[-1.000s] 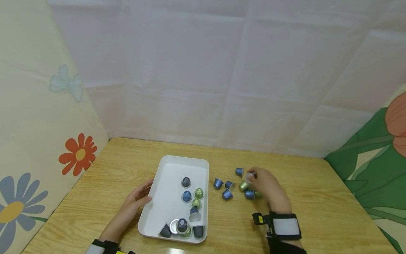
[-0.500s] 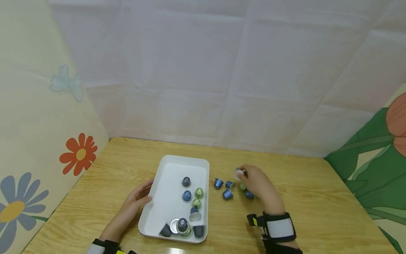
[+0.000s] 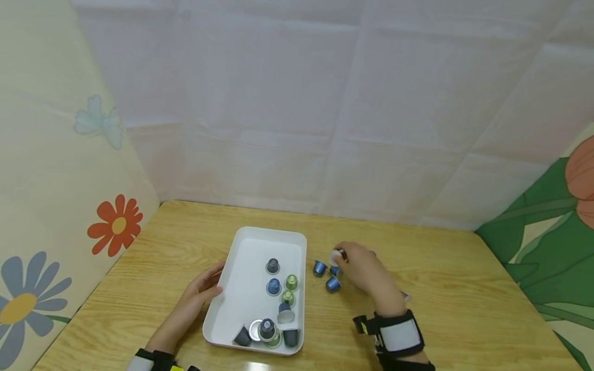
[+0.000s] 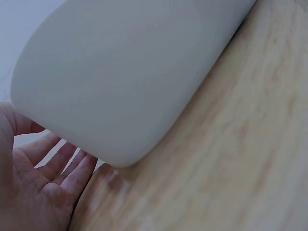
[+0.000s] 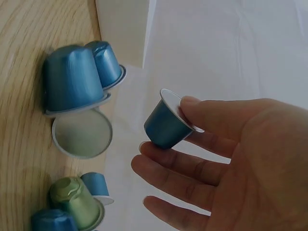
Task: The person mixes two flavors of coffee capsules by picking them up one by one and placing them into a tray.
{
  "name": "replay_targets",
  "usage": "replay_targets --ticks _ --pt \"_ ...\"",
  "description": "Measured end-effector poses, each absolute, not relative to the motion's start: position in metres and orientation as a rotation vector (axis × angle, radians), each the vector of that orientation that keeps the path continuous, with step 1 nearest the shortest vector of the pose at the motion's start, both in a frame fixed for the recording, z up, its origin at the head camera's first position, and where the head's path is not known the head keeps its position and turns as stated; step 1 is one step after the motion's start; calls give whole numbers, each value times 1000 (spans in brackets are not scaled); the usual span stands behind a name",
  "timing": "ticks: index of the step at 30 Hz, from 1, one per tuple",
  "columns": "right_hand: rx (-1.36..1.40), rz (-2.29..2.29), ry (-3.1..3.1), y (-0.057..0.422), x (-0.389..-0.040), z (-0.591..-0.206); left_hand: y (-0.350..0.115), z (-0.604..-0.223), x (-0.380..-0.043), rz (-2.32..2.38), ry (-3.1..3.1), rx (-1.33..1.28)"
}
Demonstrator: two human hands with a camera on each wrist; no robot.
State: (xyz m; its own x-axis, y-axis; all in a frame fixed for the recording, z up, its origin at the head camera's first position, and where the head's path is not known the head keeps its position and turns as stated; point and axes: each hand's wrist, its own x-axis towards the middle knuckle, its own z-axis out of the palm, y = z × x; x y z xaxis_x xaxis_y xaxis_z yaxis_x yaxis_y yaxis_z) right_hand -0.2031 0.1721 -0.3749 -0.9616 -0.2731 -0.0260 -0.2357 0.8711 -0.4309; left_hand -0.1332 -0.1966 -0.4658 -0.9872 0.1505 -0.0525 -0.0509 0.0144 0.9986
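Note:
My right hand [image 3: 364, 268] pinches a dark blue coffee capsule [image 5: 167, 121] between thumb and fingers, its pale lid side toward the thumb. In the head view the capsule's whitish lid [image 3: 334, 257] shows at the fingertips, above loose blue capsules [image 3: 332, 284] on the table. Against the left side of a white tray [image 3: 250, 242] lies my left hand [image 3: 197, 291], fingers fairly straight along the outer wall and thumb at the rim. Inside the tray are several capsules: grey-black, blue [image 3: 274, 286] and green [image 3: 291, 282], some upright, some tipped over.
A green capsule [image 5: 77, 202] and more blue ones lie on the wooden table [image 3: 459, 288], partly hidden by the right hand in the head view. A white cloth backdrop [image 3: 287, 113] hangs behind the table. Flower-printed cloths flank both sides.
My right hand has moved left across the loose capsules, carrying one with its pale lid showing, from the right of the group toward the tray. The left hand and tray stay put.

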Motion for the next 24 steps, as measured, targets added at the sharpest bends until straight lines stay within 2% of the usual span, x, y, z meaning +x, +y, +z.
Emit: replay_targets --ticks 24 --pt "-604 -537 3005 121 -181 -370 -196 -469 -134 2107 2117 58"
